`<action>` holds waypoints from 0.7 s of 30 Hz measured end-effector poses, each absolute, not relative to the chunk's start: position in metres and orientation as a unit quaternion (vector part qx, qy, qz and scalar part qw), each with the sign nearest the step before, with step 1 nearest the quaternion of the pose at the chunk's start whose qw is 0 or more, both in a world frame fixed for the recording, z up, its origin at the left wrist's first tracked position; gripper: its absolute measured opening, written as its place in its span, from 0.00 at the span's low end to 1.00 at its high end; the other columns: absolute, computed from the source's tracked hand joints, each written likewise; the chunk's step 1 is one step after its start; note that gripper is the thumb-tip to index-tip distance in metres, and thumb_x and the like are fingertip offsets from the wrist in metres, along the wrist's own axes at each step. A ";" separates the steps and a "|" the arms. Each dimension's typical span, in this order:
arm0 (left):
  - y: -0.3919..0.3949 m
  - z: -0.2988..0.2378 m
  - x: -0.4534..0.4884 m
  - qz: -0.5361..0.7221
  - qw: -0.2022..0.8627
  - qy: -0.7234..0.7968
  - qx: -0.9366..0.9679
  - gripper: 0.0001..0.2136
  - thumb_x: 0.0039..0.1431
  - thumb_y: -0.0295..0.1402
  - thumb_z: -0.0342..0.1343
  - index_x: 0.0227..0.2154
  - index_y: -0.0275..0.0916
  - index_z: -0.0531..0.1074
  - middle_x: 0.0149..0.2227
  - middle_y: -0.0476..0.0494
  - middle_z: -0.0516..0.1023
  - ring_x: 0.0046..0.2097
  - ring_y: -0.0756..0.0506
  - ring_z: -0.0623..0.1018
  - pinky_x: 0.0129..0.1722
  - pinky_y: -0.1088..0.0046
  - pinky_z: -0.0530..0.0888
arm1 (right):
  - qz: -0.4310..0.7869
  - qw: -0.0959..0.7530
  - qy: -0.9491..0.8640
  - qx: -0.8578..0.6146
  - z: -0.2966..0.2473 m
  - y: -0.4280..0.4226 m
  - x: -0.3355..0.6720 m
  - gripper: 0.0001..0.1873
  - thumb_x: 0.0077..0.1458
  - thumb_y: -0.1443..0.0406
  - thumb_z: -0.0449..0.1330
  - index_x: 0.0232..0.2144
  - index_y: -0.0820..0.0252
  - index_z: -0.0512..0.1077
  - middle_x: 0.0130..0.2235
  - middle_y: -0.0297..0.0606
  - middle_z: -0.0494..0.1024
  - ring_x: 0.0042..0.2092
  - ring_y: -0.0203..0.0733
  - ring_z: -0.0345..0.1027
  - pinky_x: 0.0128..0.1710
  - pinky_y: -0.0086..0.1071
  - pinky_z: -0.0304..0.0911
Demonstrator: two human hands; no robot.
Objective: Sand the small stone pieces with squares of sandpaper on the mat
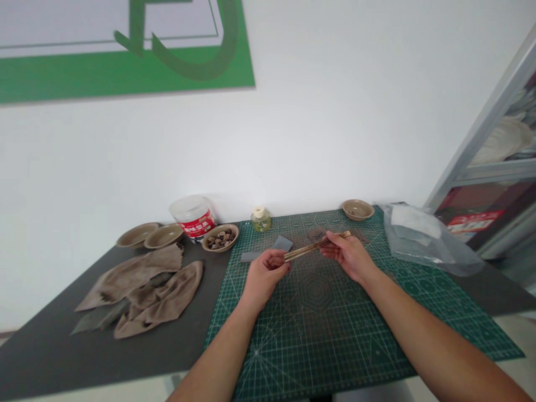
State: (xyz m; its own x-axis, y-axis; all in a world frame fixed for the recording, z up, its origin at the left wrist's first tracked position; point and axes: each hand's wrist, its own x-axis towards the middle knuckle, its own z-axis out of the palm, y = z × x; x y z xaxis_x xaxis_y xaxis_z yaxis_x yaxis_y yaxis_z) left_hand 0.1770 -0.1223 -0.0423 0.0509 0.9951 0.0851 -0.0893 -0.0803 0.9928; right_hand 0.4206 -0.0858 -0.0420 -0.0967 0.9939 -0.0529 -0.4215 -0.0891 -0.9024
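Observation:
Both of my hands hold a small bundle of thin wooden sticks a little above the green cutting mat. My left hand is closed around the bundle's near left end. My right hand pinches it near the far right end. The sticks slope up toward the right. Just behind my left hand, grey sandpaper pieces lie on the mat. A darker flat piece lies behind the sticks.
Brown cloths lie at left on the grey table. Behind them stand two shallow bowls, a white tub with a red label, a bowl of small stones and a small glass bottle. Another bowl and a plastic bag sit at right.

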 end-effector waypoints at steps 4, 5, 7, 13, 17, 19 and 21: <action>-0.122 -0.044 0.177 0.520 0.512 0.443 0.521 0.16 0.44 0.31 0.68 0.37 0.36 0.75 0.26 0.50 0.77 0.29 0.49 0.77 0.33 0.74 0.73 | 0.635 0.557 -0.377 -0.379 -0.041 -0.086 0.421 0.14 0.51 0.58 0.69 0.32 0.65 0.79 0.31 0.45 0.83 0.28 0.40 0.78 0.28 0.28 0.74; -0.122 -0.044 0.177 0.518 0.511 0.443 0.524 0.16 0.44 0.31 0.68 0.37 0.36 0.74 0.27 0.49 0.77 0.29 0.49 0.77 0.33 0.74 0.73 | 0.634 0.559 -0.376 -0.380 -0.041 -0.085 0.422 0.14 0.51 0.58 0.69 0.32 0.65 0.79 0.31 0.45 0.83 0.28 0.40 0.78 0.28 0.28 0.74; -0.121 -0.046 0.176 0.515 0.508 0.443 0.529 0.15 0.45 0.31 0.67 0.38 0.36 0.74 0.27 0.49 0.78 0.30 0.49 0.78 0.34 0.73 0.74 | 0.635 0.559 -0.375 -0.379 -0.041 -0.084 0.423 0.14 0.51 0.58 0.69 0.32 0.66 0.79 0.30 0.45 0.83 0.28 0.40 0.77 0.28 0.28 0.75; -0.119 -0.052 0.175 0.507 0.483 0.456 0.549 0.15 0.48 0.32 0.65 0.39 0.37 0.73 0.28 0.49 0.77 0.31 0.48 0.78 0.35 0.72 0.74 | 0.619 0.588 -0.364 -0.372 -0.035 -0.080 0.432 0.13 0.51 0.59 0.69 0.32 0.64 0.78 0.30 0.42 0.83 0.29 0.39 0.78 0.29 0.27 0.75; -0.118 -0.056 0.176 0.486 0.457 0.475 0.575 0.12 0.48 0.30 0.63 0.37 0.36 0.73 0.28 0.48 0.78 0.30 0.49 0.77 0.32 0.74 0.71 | 0.560 0.627 -0.414 -0.350 -0.010 -0.071 0.413 0.16 0.50 0.56 0.69 0.35 0.64 0.78 0.34 0.43 0.83 0.34 0.42 0.79 0.34 0.31 0.76; -0.119 -0.057 0.178 0.471 0.445 0.478 0.593 0.11 0.48 0.28 0.63 0.36 0.36 0.74 0.29 0.47 0.78 0.30 0.49 0.76 0.31 0.75 0.70 | 0.505 0.630 -0.475 -0.348 0.006 -0.060 0.391 0.18 0.51 0.54 0.68 0.36 0.64 0.77 0.35 0.43 0.83 0.35 0.44 0.79 0.37 0.34 0.77; -0.120 -0.058 0.179 0.457 0.434 0.477 0.612 0.10 0.47 0.27 0.62 0.36 0.37 0.74 0.28 0.48 0.77 0.30 0.49 0.76 0.31 0.75 0.70 | 0.440 0.631 -0.531 -0.355 0.022 -0.045 0.365 0.20 0.53 0.51 0.65 0.37 0.63 0.76 0.35 0.42 0.83 0.37 0.45 0.79 0.40 0.37 0.77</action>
State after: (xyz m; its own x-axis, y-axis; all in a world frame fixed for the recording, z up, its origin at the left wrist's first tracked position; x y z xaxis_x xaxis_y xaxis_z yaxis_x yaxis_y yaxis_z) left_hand 0.1791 -0.1204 -0.0579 0.1272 0.9812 0.1453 0.1872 -0.1676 0.9679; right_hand 0.3645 -0.0449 0.0218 0.0496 0.9326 0.3575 -0.1778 0.3605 -0.9157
